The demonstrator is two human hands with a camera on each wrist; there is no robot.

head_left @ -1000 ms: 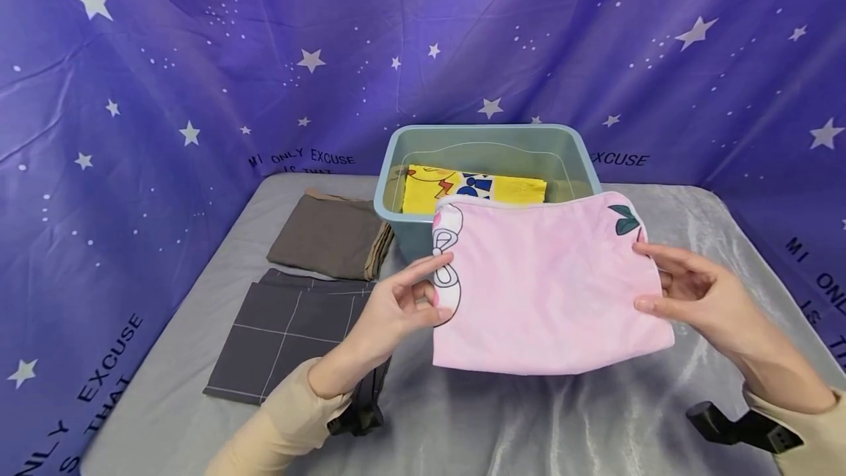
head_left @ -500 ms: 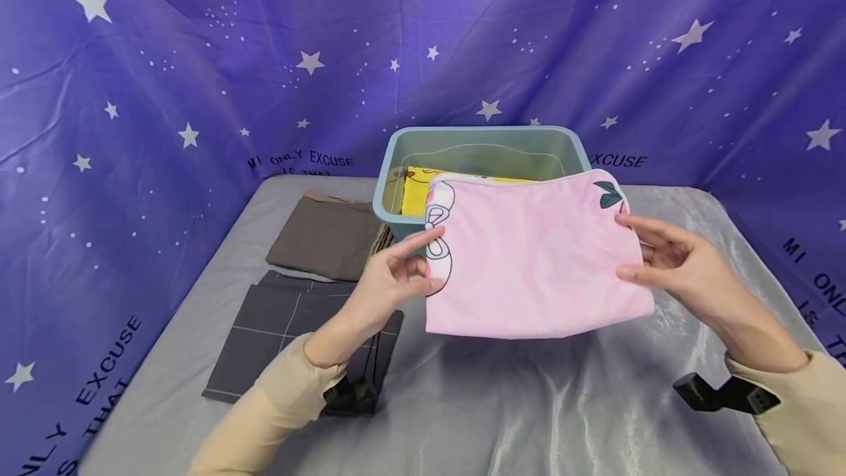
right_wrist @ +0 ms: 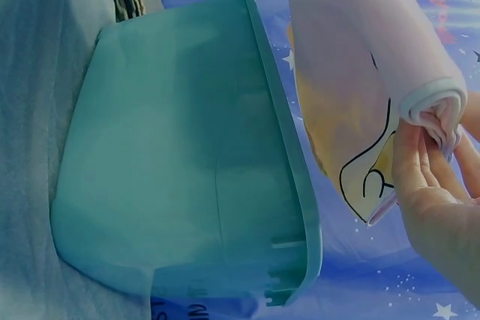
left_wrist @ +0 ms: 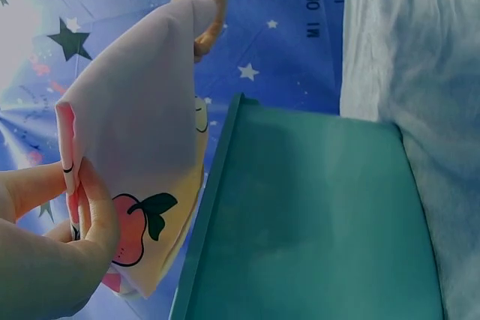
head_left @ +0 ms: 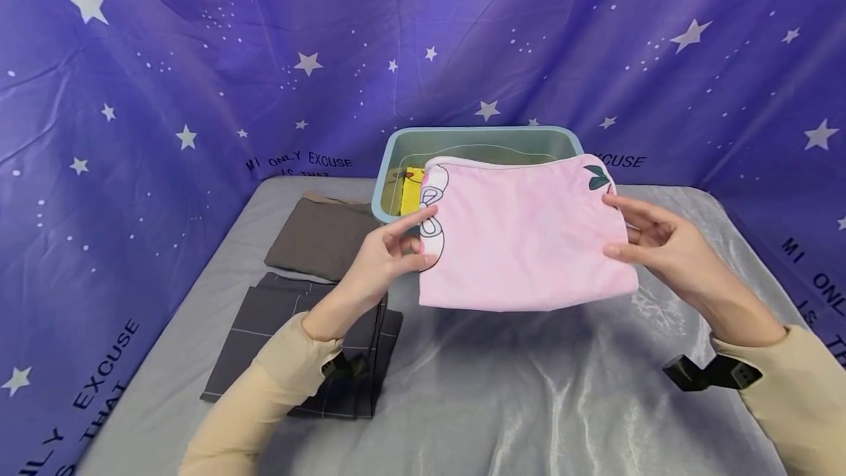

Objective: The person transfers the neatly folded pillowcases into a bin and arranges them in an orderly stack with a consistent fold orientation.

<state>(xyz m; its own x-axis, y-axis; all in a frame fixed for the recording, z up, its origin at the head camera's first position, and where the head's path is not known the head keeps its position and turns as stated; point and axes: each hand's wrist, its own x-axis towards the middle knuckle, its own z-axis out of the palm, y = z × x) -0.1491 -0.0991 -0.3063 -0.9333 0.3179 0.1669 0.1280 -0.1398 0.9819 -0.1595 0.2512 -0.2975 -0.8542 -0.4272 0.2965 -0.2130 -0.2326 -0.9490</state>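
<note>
A folded pink cloth (head_left: 522, 233), printed with a white bow and green leaves, hangs in the air between both hands. My left hand (head_left: 380, 259) pinches its left edge, thumb in front and other fingers behind. On the opposite edge my right hand (head_left: 667, 248) pinches it the same way. The cloth covers the front of a blue-green plastic bin (head_left: 390, 145). Inside the bin, part of a folded yellow cloth (head_left: 411, 189) shows; the rest is hidden. In the left wrist view a red cherry print (left_wrist: 131, 230) is on the cloth's far side.
Left of the bin lies a folded brown cloth (head_left: 320, 237). Nearer, a folded dark grey cloth with white lines (head_left: 284, 329) is partly behind the left forearm. All rest on a grey velvety table cover (head_left: 502, 388). A purple star-printed curtain (head_left: 370, 35) hangs behind.
Both hands have moved forward, up and slightly left with the pink cloth, toward the bin's opening. The cloth now hides most of the yellow cloth.
</note>
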